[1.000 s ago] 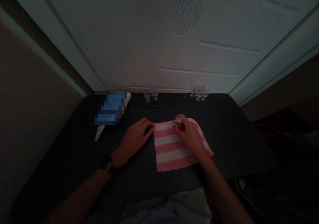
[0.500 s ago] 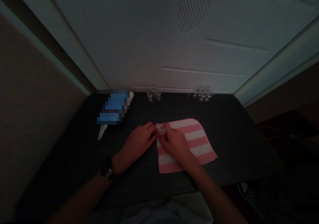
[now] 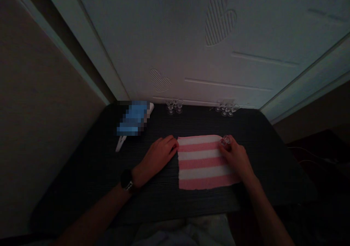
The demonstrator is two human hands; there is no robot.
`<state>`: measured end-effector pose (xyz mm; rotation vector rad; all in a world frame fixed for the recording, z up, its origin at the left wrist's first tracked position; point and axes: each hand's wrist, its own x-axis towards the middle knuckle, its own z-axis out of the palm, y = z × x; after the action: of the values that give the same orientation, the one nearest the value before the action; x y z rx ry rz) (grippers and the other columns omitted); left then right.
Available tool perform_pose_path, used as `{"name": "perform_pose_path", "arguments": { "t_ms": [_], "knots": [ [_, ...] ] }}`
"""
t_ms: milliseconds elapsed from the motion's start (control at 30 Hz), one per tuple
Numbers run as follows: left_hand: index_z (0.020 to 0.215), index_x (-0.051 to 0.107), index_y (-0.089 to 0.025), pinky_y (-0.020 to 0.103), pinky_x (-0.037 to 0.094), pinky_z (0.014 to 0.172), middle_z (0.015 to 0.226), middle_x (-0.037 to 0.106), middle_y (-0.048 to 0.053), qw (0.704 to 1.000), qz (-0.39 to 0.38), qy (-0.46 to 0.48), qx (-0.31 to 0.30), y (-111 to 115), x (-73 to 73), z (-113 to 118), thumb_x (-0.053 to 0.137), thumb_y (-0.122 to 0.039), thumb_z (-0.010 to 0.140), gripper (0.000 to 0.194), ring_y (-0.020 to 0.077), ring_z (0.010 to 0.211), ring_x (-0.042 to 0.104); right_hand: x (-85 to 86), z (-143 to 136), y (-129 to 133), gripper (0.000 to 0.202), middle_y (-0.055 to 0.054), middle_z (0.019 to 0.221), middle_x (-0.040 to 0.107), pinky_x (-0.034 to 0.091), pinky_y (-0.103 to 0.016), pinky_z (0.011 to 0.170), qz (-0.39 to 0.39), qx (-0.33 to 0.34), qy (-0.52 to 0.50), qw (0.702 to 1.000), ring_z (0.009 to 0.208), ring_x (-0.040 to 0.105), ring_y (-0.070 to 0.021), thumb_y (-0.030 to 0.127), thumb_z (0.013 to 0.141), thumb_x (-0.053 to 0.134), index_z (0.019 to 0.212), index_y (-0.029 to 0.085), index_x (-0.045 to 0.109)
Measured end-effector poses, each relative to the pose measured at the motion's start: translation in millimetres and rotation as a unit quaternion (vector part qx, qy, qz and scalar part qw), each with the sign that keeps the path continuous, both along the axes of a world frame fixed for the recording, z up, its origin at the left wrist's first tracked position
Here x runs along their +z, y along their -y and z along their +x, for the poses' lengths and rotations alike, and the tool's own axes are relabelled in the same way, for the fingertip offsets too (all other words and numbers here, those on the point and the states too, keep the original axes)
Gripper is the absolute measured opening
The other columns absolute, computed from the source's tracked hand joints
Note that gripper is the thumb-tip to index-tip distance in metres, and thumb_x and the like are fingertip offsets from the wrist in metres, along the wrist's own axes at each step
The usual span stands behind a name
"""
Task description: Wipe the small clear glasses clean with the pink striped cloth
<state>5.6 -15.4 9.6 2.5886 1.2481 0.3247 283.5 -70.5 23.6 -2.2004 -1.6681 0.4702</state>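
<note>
A pink-and-white striped cloth (image 3: 202,163) lies spread on the dark table. My left hand (image 3: 161,152) is closed, its fingertips pinching the upper part of the cloth's left edge. At the opposite side, my right hand (image 3: 238,159) grips a small clear stemmed glass (image 3: 225,140), tilted, over the upper right corner of the cloth. That corner and part of the right edge are hidden by the right hand.
Several small stemmed glasses (image 3: 175,106) stand at the table's back edge, with another cluster of glasses (image 3: 226,108) farther right. A blurred blue item (image 3: 133,118) on a white stand is at the back left. A white panel (image 3: 175,56) rises behind the table (image 3: 153,202).
My right hand has moved right with the glass, from the cloth's left corner to its right one. The left hand stays at the left edge. The cloth's right side looks straighter.
</note>
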Motion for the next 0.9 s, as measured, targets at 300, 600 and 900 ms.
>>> {"name": "perform_pose_path", "arguments": {
  "t_ms": [300, 600, 900],
  "knots": [
    [0.093, 0.056, -0.020, 0.028, 0.044, 0.074, 0.096, 0.056, 0.002, 0.999, -0.006, 0.041, -0.003, 4, 9.8, -4, 0.044, -0.028, 0.091, 0.015, 0.0160, 0.083, 0.054, 13.6, -81, -4, 0.014, -0.002, 0.074, 0.066, 0.037, -0.024, 0.058, 0.039, 0.122, -0.110, 0.986, 0.067, 0.061, -0.0171, 0.030, 0.084, 0.051, 0.095, 0.021, 0.051],
    [0.093, 0.056, -0.019, 0.029, 0.045, 0.076, 0.096, 0.057, 0.003, 0.997, -0.047, 0.025, -0.048, 5, 7.4, -3, 0.046, -0.025, 0.089, 0.012, 0.0164, 0.085, 0.055, -6.4, -115, -4, 0.021, -0.003, 0.080, 0.068, 0.030, -0.025, 0.053, -0.015, 0.163, -0.001, 0.987, 0.068, 0.064, -0.0203, 0.033, 0.084, 0.051, 0.101, 0.021, 0.046],
    [0.091, 0.057, -0.019, 0.029, 0.044, 0.076, 0.095, 0.057, 0.003, 0.998, -0.034, -0.008, -0.057, 3, 7.8, -3, 0.041, -0.028, 0.092, 0.018, 0.0162, 0.084, 0.056, 4.4, -82, 0, 0.029, -0.005, 0.078, 0.068, 0.032, -0.025, 0.056, -0.051, 0.162, 0.019, 0.985, 0.072, 0.064, -0.0216, 0.036, 0.084, 0.051, 0.110, 0.023, 0.048]
  ]
}}
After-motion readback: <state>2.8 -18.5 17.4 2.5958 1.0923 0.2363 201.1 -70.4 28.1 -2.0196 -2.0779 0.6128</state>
